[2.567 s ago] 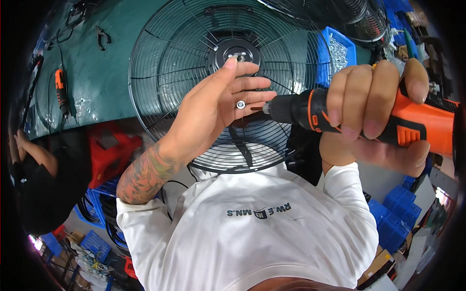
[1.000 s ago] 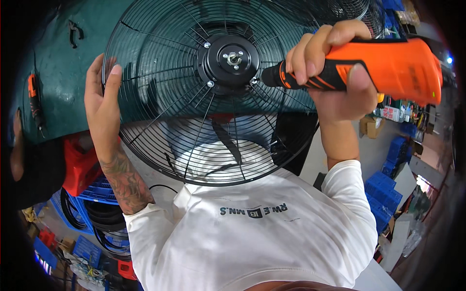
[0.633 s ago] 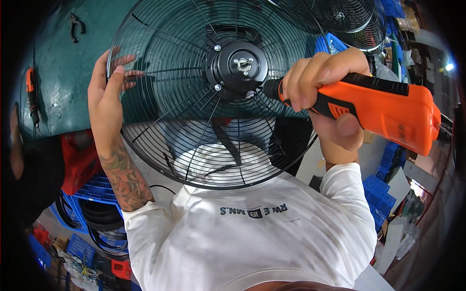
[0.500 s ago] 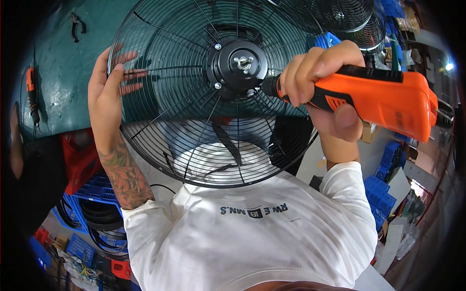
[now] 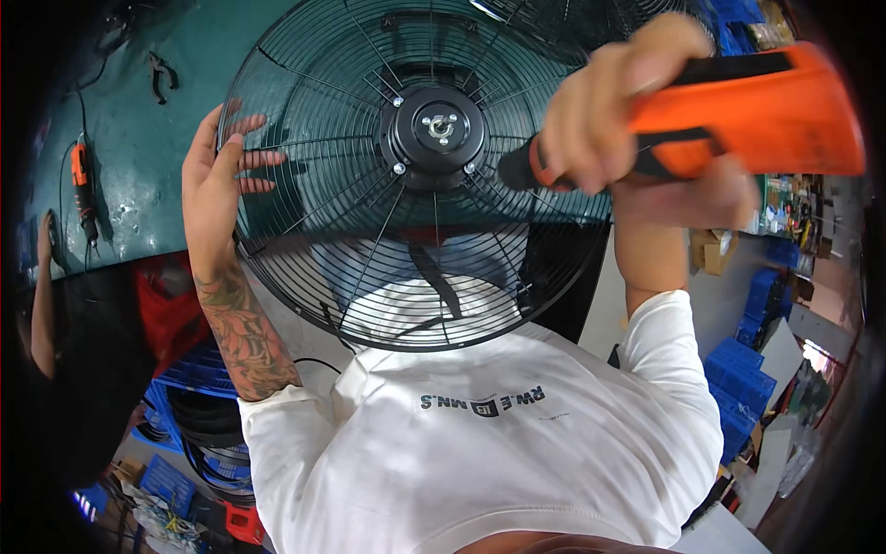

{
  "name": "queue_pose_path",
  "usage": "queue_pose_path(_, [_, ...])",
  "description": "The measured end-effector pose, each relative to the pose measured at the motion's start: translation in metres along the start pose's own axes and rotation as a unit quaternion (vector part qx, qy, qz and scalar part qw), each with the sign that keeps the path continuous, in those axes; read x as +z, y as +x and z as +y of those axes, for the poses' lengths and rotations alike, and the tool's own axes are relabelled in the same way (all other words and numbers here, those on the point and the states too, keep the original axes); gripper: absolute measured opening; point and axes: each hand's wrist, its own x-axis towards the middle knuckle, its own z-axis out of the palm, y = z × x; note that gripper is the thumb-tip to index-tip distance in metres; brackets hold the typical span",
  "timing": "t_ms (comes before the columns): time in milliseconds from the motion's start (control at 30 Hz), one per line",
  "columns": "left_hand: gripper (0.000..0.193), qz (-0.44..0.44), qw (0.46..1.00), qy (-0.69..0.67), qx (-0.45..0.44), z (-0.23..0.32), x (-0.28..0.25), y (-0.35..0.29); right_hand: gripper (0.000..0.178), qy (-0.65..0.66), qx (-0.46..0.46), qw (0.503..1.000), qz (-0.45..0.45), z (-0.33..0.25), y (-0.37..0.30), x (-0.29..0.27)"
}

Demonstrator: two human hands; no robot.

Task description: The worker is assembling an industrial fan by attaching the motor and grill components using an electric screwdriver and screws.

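Observation:
A round black wire fan guard stands before me, with a black motor at its centre. Silver screws sit around the motor's edge, and a short shaft pokes out of its middle. My left hand holds the guard's left rim, thumb in front and fingers behind the wires. In my right hand is an orange and black cordless screwdriver, blurred by motion. Its dark nose lies right of the motor, apart from the lower right screw.
On the green tabletop lie pliers and an orange corded screwdriver. More wire guards stand at the far right. Blue crates fill the right side. Another person's arm shows at far left.
The cordless screwdriver has pulled back from the motor's lower right screw, moving up and right; that screw now shows. My left hand keeps its hold on the guard.

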Motion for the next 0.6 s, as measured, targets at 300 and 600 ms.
queue_pose_path(300, [0.046, 0.021, 1.0, 0.006, -0.01, -0.001, 0.006, 0.008, 0.028, -0.016, -0.074, 0.965, 0.25, 0.038, 0.004, -0.041])
queue_pose_path(600, [0.046, 0.012, 1.0, 0.004, 0.023, -0.009, 0.005, 0.011, 0.018, 0.071, -0.02, 0.97, 0.232, 0.048, 0.002, -0.044])
